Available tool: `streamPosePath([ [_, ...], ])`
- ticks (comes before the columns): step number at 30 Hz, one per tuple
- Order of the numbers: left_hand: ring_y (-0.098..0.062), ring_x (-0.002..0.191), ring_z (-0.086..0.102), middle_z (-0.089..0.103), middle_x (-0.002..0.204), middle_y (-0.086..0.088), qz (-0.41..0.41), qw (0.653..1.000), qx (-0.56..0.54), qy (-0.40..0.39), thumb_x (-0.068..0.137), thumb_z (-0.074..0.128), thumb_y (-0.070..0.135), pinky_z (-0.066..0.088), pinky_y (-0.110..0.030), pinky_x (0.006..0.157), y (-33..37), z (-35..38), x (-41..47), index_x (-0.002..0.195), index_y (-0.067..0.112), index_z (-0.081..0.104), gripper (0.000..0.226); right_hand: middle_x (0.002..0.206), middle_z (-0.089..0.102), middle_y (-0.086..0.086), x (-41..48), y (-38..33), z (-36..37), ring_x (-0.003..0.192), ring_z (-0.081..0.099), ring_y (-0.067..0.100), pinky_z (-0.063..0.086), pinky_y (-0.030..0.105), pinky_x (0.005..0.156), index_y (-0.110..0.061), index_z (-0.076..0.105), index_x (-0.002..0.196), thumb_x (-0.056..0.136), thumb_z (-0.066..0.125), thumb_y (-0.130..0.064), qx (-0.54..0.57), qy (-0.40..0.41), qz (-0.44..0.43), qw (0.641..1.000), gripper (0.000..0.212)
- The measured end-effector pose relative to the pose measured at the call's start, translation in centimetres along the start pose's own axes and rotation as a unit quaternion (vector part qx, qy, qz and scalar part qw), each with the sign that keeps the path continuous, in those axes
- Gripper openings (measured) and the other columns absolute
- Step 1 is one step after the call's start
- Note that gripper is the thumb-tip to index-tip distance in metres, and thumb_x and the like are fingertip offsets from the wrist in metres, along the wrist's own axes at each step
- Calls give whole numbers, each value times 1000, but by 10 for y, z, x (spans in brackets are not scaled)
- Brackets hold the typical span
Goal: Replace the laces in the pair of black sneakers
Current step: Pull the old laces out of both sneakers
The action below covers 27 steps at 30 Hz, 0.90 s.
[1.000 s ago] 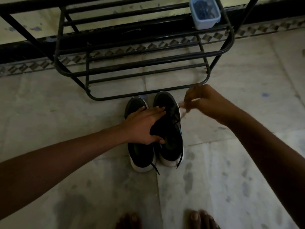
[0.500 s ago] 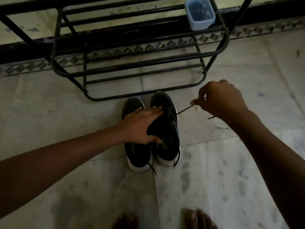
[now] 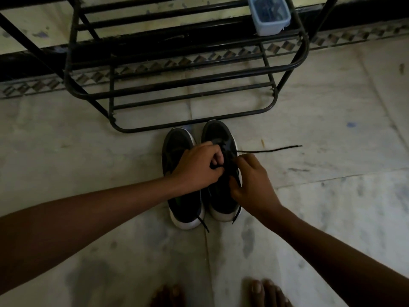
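Note:
Two black sneakers with white soles stand side by side on the floor, toes toward the rack: the left sneaker (image 3: 177, 147) and the right sneaker (image 3: 218, 134). My left hand (image 3: 197, 167) reaches across the left sneaker and pinches the black lace over the right sneaker's eyelets. My right hand (image 3: 254, 180) rests on the right sneaker's outer side, fingers curled at the laces. One loose lace end (image 3: 272, 150) trails right across the floor. Other lace ends hang by the heels (image 3: 204, 224).
A black metal shoe rack (image 3: 188, 80) stands just beyond the sneakers against the wall. A pale blue plastic box (image 3: 269, 16) sits on its upper right shelf. Pale marble floor (image 3: 332, 196) spreads around. My bare toes (image 3: 265, 291) show at the bottom.
My right hand let the pulled lace end drop to the floor and came back to the right sneaker's laces. My left hand shifted from pressing the shoe to pinching the lace.

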<state>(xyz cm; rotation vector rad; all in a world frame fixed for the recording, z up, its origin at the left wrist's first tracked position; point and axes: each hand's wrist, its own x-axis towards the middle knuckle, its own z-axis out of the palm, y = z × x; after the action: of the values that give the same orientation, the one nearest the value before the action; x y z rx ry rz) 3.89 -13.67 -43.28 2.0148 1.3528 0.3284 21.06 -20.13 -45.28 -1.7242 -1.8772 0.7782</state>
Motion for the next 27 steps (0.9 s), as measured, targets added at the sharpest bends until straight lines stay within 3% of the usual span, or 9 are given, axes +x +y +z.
streamPosePath([
  [4, -3, 73, 62, 61, 83, 8, -25, 997, -70, 10, 84, 78, 11, 48, -14, 66, 0, 3, 5, 81, 19, 66, 15, 116, 60, 9, -4, 2, 4, 104, 60, 23, 56, 31, 88, -5, 65, 123, 89, 63, -3, 17, 28, -1, 999, 35],
  [8, 10, 73, 61, 64, 79, 11, -31, 994, -104, 21, 95, 71, 16, 44, -4, 64, -5, 2, 3, 88, 20, 63, 12, 118, 61, 10, -6, 3, 5, 106, 61, 25, 57, 36, 89, -5, 64, 128, 91, 62, -2, 26, 37, -6, 999, 37],
  [11, 5, 70, 62, 64, 76, 12, -43, 994, -102, -4, 92, 73, 13, 45, -9, 67, -3, -5, 11, 86, 25, 60, 19, 117, 60, 10, -4, 3, 7, 106, 59, 26, 56, 39, 89, -4, 64, 128, 91, 60, -1, 23, 34, -2, 999, 37],
  [13, 0, 69, 63, 66, 74, 8, -88, 980, -169, -52, 87, 77, 7, 52, -21, 71, -3, -17, 20, 91, 26, 56, 29, 117, 59, 11, -4, 3, 8, 107, 59, 26, 56, 40, 89, -3, 64, 127, 91, 58, 0, 19, 34, 2, 999, 37],
  [15, -3, 63, 60, 64, 71, 2, -82, 975, -187, -85, 80, 76, -3, 54, -24, 66, -4, -30, 24, 98, 23, 47, 43, 119, 58, 11, -6, 2, 9, 108, 58, 26, 57, 39, 88, -4, 63, 129, 93, 55, -1, 20, 34, 4, 999, 37],
  [19, -7, 60, 56, 55, 70, 3, 14, 1000, -12, 3, 73, 65, 6, 50, -34, 56, -5, -30, 22, 97, 23, 39, 39, 123, 55, 9, -6, -1, 13, 110, 57, 25, 58, 35, 86, -6, 59, 134, 96, 51, -5, 17, 32, 4, 999, 39],
  [22, -19, 61, 69, 60, 69, -10, -79, 983, -161, 39, 83, 65, -4, 59, -36, 57, -5, -17, 18, 92, 24, 42, 37, 125, 54, 9, -6, 0, 13, 111, 57, 25, 59, 36, 86, -6, 60, 133, 96, 50, -6, 15, 31, 14, 999, 38],
  [24, -14, 53, 66, 58, 65, -9, -138, 960, -240, 45, 85, 64, -8, 58, -34, 51, -8, -17, 20, 90, 24, 47, 36, 126, 54, 9, -8, 1, 12, 112, 57, 25, 59, 36, 86, -7, 60, 133, 96, 51, -7, 12, 31, 13, 999, 38],
  [27, -10, 51, 57, 56, 60, 2, -122, 974, -188, 45, 79, 67, -5, 48, -31, 46, -15, -34, 27, 90, 27, 53, 36, 123, 55, 7, -8, 2, 10, 109, 57, 24, 58, 32, 87, -8, 62, 130, 96, 51, -8, 11, 37, 15, 999, 35],
])
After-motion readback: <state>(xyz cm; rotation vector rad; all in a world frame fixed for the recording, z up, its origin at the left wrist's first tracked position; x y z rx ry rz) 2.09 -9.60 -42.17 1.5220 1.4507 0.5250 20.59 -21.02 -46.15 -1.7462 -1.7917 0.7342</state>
